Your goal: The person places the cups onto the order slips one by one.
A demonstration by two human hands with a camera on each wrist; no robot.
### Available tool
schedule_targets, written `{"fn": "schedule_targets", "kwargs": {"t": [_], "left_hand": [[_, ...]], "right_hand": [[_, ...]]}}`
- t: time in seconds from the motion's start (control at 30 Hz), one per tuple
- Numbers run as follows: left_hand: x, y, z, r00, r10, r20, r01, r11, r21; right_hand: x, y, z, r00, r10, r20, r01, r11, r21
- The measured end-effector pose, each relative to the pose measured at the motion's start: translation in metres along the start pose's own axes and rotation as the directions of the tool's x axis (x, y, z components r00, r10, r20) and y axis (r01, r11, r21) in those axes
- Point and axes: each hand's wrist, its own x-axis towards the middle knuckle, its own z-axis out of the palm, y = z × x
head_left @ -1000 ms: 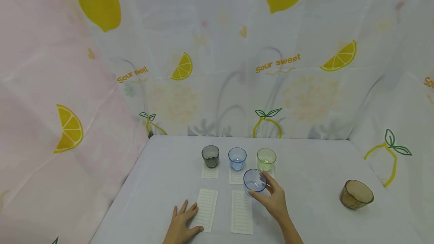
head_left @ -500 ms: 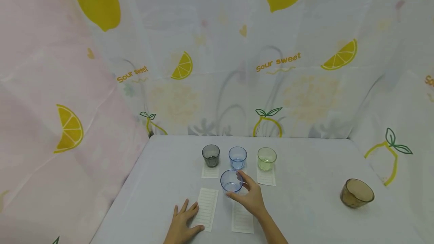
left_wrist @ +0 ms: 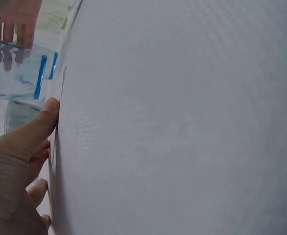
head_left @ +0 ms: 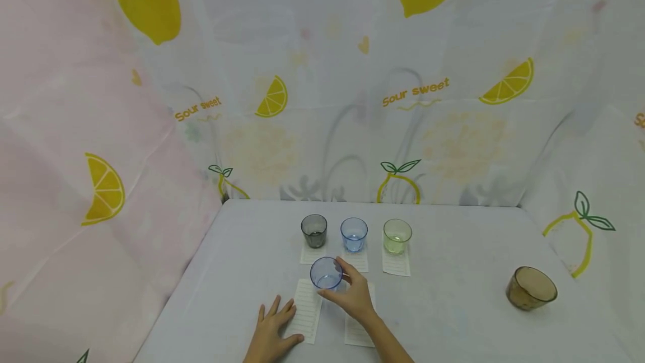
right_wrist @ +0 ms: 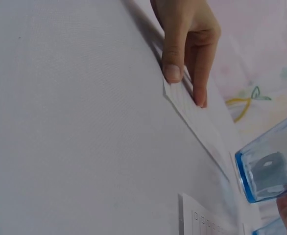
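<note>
My right hand (head_left: 354,294) grips a clear blue glass (head_left: 325,277) by its side, thumb at the near side and fingers at the far side. In the head view the glass is over the far end of the left paper slip (head_left: 305,312); the right wrist view shows its base (right_wrist: 244,177) tilted. My left hand (head_left: 272,330) lies with spread fingers at the left edge of that slip, touching it. A second paper slip (head_left: 359,334) lies partly under my right hand and forearm.
Farther back, a grey glass (head_left: 314,232), a second blue glass (head_left: 354,235) and a green glass (head_left: 397,236) stand in a row, each on a paper slip. A brown glass (head_left: 530,289) tilts at the table's right side. Lemon-print cloth (head_left: 332,144) hangs around the table.
My right hand has carried the blue glass leftward, from in front of the green glass to above the left slip's far end. The left hand has stayed in place.
</note>
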Motion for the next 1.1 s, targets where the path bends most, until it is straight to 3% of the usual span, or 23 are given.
{"fn": "schedule_targets", "kwargs": {"t": [0.47,0.67,0.93,1.1], "left_hand": [[0.001,0.0,0.002,0.999,0.013,0.045,-0.015,0.999,0.029],[0.001,0.001,0.001,0.997,0.009,0.077,-0.011,1.0,0.026],[0.001,0.0,0.001,0.997,0.02,0.075,-0.022,0.999,0.034],[0.001,0.0,0.001,0.997,0.027,0.073,-0.031,0.998,0.047]], "right_hand": [[-0.005,0.008,0.02,0.999,-0.038,0.035,0.04,0.997,-0.072],[-0.008,0.009,0.025,0.999,-0.029,0.04,0.031,0.998,-0.054],[-0.008,-0.034,0.025,0.999,-0.024,0.049,0.024,1.0,0.006],[-0.008,-0.038,0.027,0.998,-0.02,0.055,0.019,1.0,0.012]]}}
